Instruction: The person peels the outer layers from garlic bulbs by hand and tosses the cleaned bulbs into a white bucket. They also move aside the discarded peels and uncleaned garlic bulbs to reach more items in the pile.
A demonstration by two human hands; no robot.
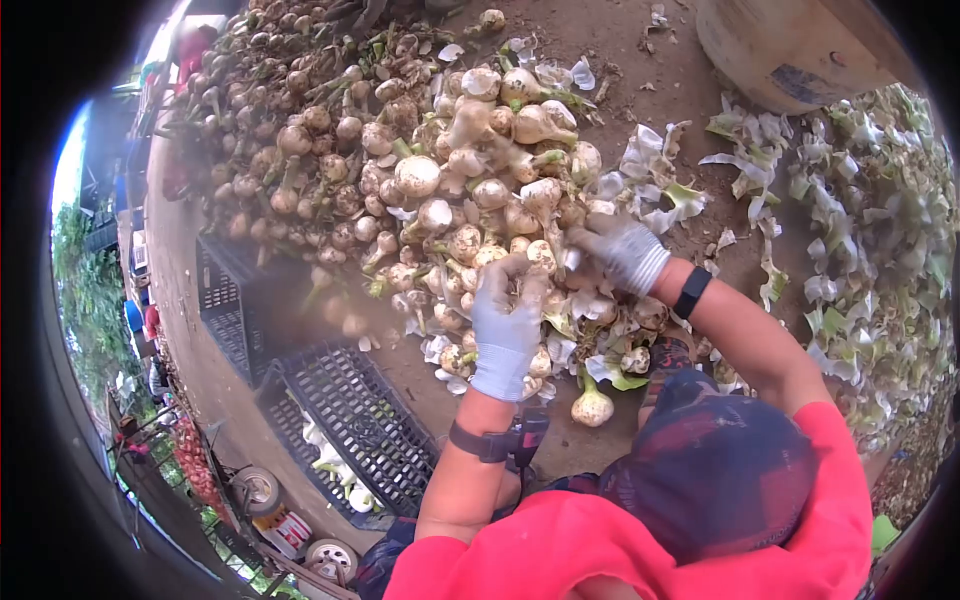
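A large heap of soil-stained onions (416,176) with green stems lies on the ground in front of me. My left hand (508,312), in a pale glove, is curled at the near side of the heap, its fingers bent around an onion that they mostly hide. To the right, my right hand (622,252), gloved too, reaches over the onions with its fingers bent and blurred. A small white piece (572,258) shows at its fingertips; I cannot tell what that hand holds. One onion (592,405) with a green stem rests apart, nearest my body.
A black plastic crate (375,420) holding a few white, green-stemmed pieces stands at my left, with a second crate (225,300) beyond it. Peeled skins (850,250) cover the ground on the right. A large pale bucket (790,50) stands at the back right.
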